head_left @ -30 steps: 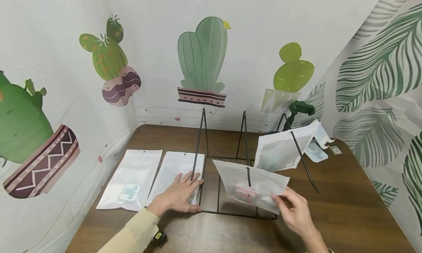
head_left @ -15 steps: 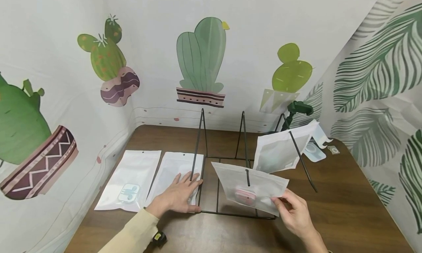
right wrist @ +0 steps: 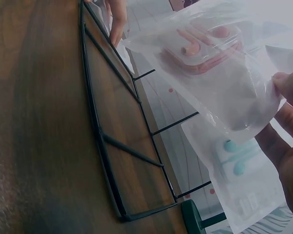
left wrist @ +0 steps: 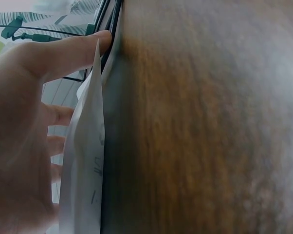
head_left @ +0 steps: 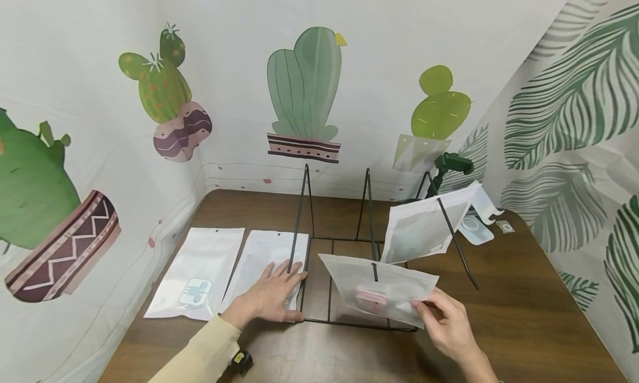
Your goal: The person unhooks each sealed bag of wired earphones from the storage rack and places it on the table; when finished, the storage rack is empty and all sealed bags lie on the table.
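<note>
My right hand (head_left: 446,322) pinches the lower right corner of a white zip pouch (head_left: 344,277) holding a pink earphone case. The pouch hangs tilted near the tip of the middle prong of a black wire display rack (head_left: 370,205), whose end pokes through its hole. In the right wrist view, pink earphones (right wrist: 200,46) show through the clear front. My left hand (head_left: 272,294) lies spread over another white pouch (head_left: 262,250), its thumb and fingertips at the left side of the rack's base. The left wrist view shows the thumb (left wrist: 78,51) touching the black wire.
A second pouch (head_left: 419,228) hangs on the right prong. A pouch with blue earphones (head_left: 194,291) lies at the left. A tape measure (head_left: 242,361) sits near the left forearm. Behind stand a green clamp stand (head_left: 453,162) and light blue pieces (head_left: 476,230).
The pouch with the pink case has slid a little towards me along the middle prong, closer to its tip. My left hand stays in place.
</note>
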Demonstrator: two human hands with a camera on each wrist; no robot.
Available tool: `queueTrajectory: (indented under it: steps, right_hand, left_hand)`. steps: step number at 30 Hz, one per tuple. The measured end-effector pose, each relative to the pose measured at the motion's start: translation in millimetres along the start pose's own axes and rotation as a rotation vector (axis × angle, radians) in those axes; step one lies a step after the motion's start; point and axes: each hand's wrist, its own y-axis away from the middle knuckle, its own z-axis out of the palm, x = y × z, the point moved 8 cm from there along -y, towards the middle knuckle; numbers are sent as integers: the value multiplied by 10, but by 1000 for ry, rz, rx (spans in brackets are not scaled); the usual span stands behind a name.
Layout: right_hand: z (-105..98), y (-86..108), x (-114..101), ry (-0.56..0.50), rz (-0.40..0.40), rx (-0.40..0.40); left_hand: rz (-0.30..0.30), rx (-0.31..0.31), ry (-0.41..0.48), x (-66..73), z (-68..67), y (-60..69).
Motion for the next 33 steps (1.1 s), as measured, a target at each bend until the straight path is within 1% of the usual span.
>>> queueTrajectory:
  steps: [9, 18, 26, 33]
  right_hand:
    - [9, 11, -34, -24, -2, -15]
    - [0, 12, -56, -17, -8, -15]
    - [-4, 25, -88, -29, -33, 4]
    - [-6, 20, -109, -13, -43, 10]
  left_hand:
    - [0, -9, -10, -4, 12, 0]
    - [-3, -10, -11, -8, 6, -7]
    - [5, 1, -3, -4, 7, -9]
    - [6, 1, 2, -7, 9, -4]
